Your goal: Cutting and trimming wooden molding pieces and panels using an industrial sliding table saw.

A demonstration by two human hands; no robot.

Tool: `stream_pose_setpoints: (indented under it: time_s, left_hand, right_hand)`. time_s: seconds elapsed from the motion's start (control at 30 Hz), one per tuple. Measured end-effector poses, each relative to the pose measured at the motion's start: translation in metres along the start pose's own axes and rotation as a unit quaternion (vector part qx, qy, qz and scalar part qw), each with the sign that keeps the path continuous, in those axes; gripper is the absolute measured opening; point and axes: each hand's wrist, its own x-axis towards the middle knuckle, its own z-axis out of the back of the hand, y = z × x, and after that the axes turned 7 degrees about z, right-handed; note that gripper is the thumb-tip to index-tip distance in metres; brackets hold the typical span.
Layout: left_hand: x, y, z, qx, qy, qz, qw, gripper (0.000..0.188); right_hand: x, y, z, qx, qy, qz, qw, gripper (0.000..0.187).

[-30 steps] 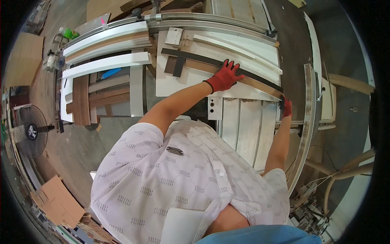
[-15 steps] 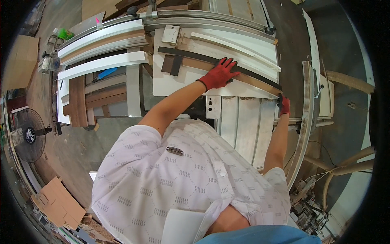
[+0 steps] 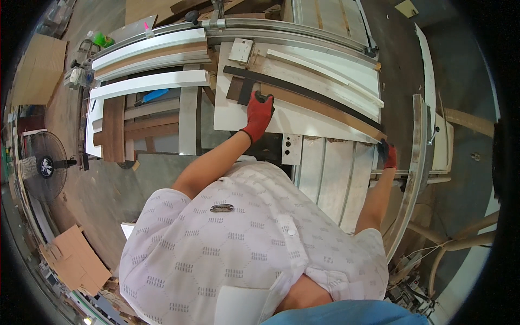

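Observation:
A long brown wooden strip [image 3: 319, 109] lies slantwise on a white panel [image 3: 233, 118], along the near side of a black strip [image 3: 303, 89]. My left hand [image 3: 260, 118], in a red glove with black fingertips, is at the brown strip's left end. Its fingers are curled in; what they hold, if anything, is hidden. Just left of these fingers sits a short dark block [image 3: 245, 91] with a brown piece [image 3: 234, 88] beside it. At the far right end of the brown strip, my gloved right hand [image 3: 388, 155] is closed on the strip's tip.
A white bar [image 3: 325, 76] and a small white box [image 3: 241, 51] rest beyond the strips. Boards and a blue-handled tool [image 3: 155, 95] lie to the left. A metal rail [image 3: 287, 26] crosses the back. A fan [image 3: 45, 166] stands at the left; a long beam [image 3: 414, 162] runs at the right.
My left hand has moved left and nearer, off the middle of the strips, and its fingers have curled. My right hand stays at the right end. The view has shifted slightly.

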Motion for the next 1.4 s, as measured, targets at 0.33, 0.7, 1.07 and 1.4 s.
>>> stream_pose_setpoints:
  time_s: [0.33,0.7,1.07,1.4]
  left_hand:
    - [-0.004,-0.020,-0.001,-0.063,-0.023,0.030,0.997,0.013]
    - [0.009,0.026,-0.036,-0.219,-0.090,0.129,0.963,0.043]
    - [0.014,0.051,-0.092,-0.357,-0.023,0.189,0.914,0.083]
    - [0.006,0.026,-0.097,-0.275,-0.035,0.267,0.923,0.074]
  right_hand:
    - [0.009,0.022,0.001,-0.150,0.064,-0.005,0.987,0.023]
    - [0.014,0.025,-0.047,-0.152,0.060,-0.042,0.986,0.031]
    - [0.015,0.037,-0.002,-0.170,0.042,-0.084,0.981,0.041]
    - [-0.033,0.044,-0.004,-0.155,0.019,-0.139,0.978,0.025]
